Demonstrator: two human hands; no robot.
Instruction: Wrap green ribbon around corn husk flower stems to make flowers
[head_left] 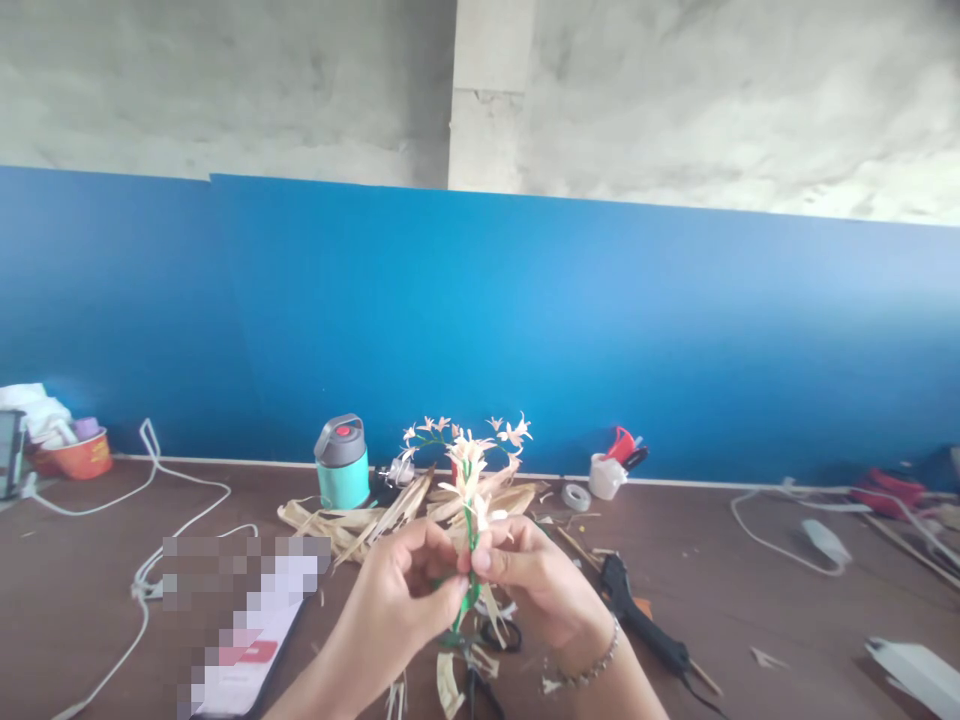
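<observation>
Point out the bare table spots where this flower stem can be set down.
Bare table lies between the glue gun and the right cable, and front left, between the left cable and the red bowl. Crowded: husk strips, bottle and scraps around the flower stem pinched by left hand and right hand.

Two hands (405, 595) (536, 580), one held sprig (468, 470), one flask (343, 462), one glue gun (637, 615).

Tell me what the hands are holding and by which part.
Both hold one flower sprig by its green stem: the left hand and right hand pinch it from either side, just below the pale blossoms.
</observation>
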